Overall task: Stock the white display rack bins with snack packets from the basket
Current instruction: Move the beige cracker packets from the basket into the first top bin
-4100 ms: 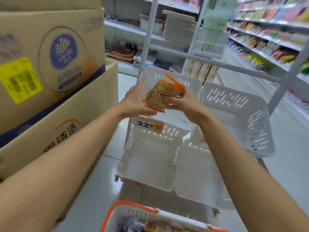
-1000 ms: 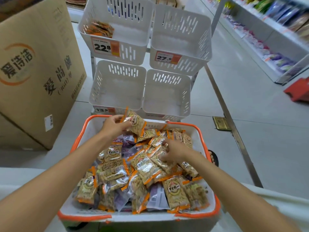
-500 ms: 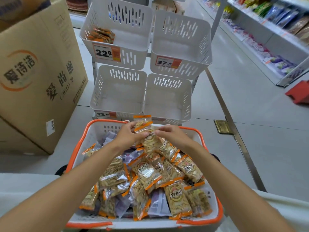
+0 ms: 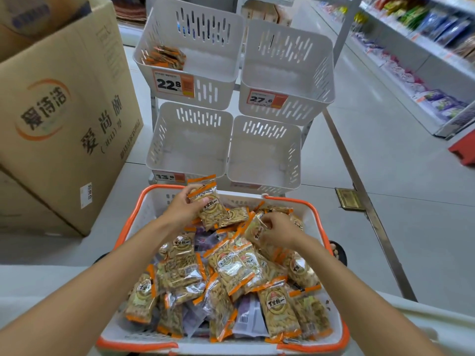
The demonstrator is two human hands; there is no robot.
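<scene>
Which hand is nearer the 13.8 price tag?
Left. The left hand, holding packets, is below the 13.8 price tag; the right hand, pinching a packet, is lower and farther right.

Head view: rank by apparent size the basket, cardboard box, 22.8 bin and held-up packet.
1-2. basket and cardboard box: unsure, the basket is nearest and the box is cropped.
3. 22.8 bin.
4. held-up packet.

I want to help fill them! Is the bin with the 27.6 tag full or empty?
Empty. The 27.6 bin shows only its bare white bottom; nothing lies in it.
</scene>
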